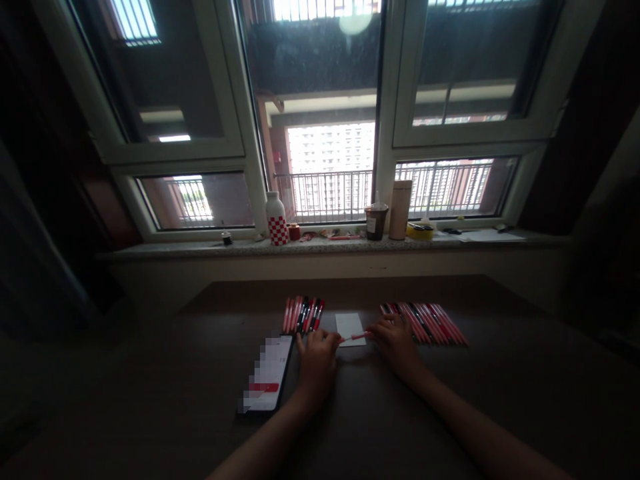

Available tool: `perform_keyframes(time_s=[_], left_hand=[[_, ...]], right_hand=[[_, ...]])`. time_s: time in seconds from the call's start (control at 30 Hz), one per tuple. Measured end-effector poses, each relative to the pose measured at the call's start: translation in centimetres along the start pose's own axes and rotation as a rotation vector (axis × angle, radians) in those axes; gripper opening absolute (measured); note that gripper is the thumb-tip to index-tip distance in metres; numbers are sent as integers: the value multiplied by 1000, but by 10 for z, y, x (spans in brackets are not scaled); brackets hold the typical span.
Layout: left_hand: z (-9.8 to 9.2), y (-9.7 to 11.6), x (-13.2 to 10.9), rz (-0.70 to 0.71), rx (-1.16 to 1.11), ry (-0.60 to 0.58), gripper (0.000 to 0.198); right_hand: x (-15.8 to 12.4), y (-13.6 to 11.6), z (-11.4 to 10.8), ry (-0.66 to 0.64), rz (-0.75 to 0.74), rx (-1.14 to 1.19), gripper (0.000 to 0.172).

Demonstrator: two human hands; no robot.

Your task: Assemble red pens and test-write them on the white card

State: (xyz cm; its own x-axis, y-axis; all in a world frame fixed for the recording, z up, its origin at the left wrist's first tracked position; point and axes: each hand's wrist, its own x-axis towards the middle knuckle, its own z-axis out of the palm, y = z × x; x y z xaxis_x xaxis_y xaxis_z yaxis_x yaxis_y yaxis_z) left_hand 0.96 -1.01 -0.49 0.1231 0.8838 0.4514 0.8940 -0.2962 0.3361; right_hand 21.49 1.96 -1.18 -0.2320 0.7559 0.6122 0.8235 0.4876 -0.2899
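A slim pink pen [359, 336] spans the gap between my hands, above a small white card [347, 323]. My left hand [319, 358] is closed in a pinch on its left end, where a pale section shows beside a pink tip. The other end is pinched by my right hand [397, 343], whose fingers partly hide it. Left of the card lies a row of pink, red and black pens [303, 315]. A longer row of similar pens [425, 325] lies beside my right hand. The phone [273, 373], its screen lit, rests just left of my left hand.
Behind the dark table [165, 400] runs a stone windowsill [325, 247]. On it stand a red-and-white checked bottle [277, 220], a lidded drink cup [376, 222], a tall tan cylinder [400, 210], a yellow roll [420, 231] and papers [493, 236].
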Motion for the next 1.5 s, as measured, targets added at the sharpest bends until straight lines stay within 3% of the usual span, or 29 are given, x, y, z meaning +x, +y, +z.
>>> perform_keyframes(time_s=[0.43,0.8,1.5], left_hand=[[2,-1,0,-30,-13,35,26],[-1,1,-2,-46,19,40,28],[-5,3,-1,-41,-56,27,27]], right_hand=[[1,6,6,74,88,-58,24],[0,3,2,45,141,-59,34],[1,-2,2,-28,50,38,18]])
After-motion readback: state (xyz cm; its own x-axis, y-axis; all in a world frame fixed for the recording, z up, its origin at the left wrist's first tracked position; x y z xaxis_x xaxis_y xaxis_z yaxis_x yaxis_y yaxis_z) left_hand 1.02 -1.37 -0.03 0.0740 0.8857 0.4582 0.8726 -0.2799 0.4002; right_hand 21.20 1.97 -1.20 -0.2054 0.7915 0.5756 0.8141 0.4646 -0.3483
